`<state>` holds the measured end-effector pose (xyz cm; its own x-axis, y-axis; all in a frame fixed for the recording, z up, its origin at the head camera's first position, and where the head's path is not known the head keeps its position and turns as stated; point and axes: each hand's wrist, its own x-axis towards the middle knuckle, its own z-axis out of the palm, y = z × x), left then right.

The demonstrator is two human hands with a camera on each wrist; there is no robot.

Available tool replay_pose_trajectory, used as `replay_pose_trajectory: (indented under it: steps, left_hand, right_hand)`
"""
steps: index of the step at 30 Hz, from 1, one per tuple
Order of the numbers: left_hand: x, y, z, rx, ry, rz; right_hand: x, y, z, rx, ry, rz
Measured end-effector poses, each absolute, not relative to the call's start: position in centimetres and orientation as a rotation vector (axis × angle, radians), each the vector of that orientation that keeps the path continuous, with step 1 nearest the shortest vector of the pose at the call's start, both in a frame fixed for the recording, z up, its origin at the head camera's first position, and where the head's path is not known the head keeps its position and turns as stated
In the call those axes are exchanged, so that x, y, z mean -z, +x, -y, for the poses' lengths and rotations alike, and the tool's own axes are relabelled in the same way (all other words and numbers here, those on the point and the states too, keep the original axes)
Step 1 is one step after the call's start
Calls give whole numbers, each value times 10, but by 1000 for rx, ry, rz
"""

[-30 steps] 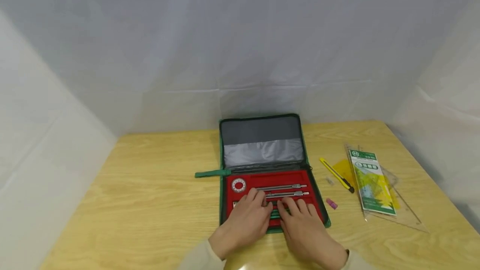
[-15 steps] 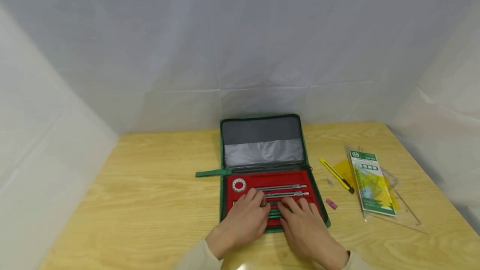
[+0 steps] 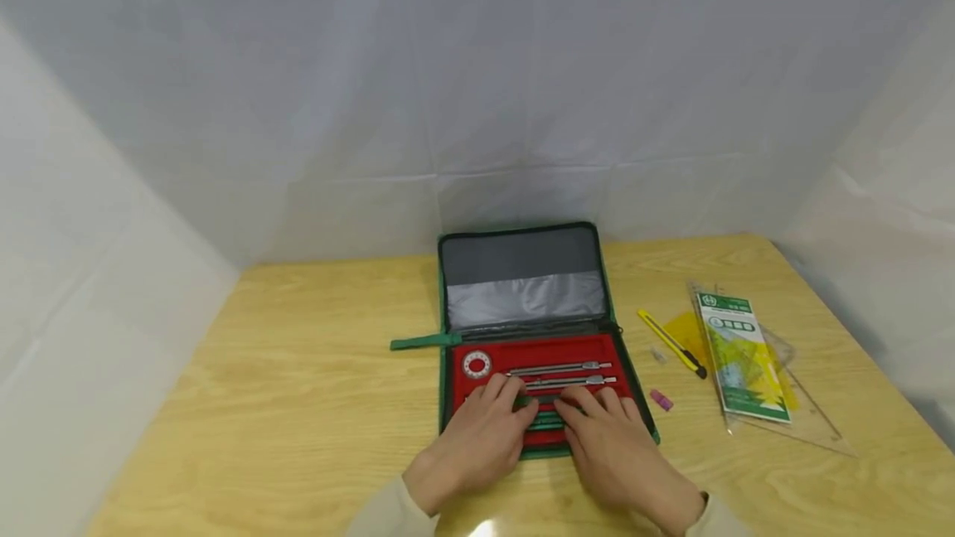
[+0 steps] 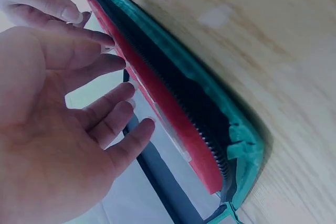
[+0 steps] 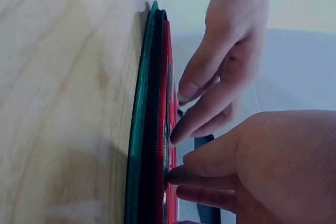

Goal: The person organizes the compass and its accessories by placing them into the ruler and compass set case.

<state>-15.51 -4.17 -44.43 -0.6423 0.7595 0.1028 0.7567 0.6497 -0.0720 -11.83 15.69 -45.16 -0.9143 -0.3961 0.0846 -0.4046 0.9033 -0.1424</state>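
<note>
An unzipped green case (image 3: pixel 448 392) lies unfolded, its grey-lined lid (image 3: pixel 522 262) leaning back. Two silver compasses (image 3: pixel 563 370) sit in slots of the red insert (image 3: pixel 537 350), below a white ring (image 3: pixel 477 365) with a marked face. My left hand (image 3: pixel 481 437) and right hand (image 3: pixel 618 447) rest side by side over the front of the insert, fingertips touching it around dark green sticks (image 3: pixel 548 419). In the left wrist view, the left hand (image 4: pixel 52 119) has loosely extended fingers. From the right wrist, the right hand (image 5: pixel 283 161) reaches down similarly. The fingers partly cover the front slots.
To the right lie a yellow utility knife (image 3: pixel 673 344), a small clear piece (image 3: pixel 658 355) and a pink eraser-like block (image 3: pixel 661 399). Further right, a printed packet (image 3: pixel 742 359) lies on a clear set square (image 3: pixel 813 425). White sheeting (image 3: pixel 373 106) surrounds the wooden table (image 3: pixel 313 388).
Both hands stay over the front of the insert and shift only slightly, the left a little down and left. Case and loose items keep their places; the view has tilted slightly.
</note>
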Motion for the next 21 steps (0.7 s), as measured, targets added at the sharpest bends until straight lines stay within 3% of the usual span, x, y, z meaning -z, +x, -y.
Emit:
replay_pose_trajectory:
  steps: [15, 21]
  left_hand:
    - [443, -157, 38, -124, -1259, 2686]
    - [438, -159, 36, -98, -1247, 2685]
  right_hand:
    - [452, -121, -161, -286, 757, 3000]
    - [455, -126, -173, -483, 682, 2911]
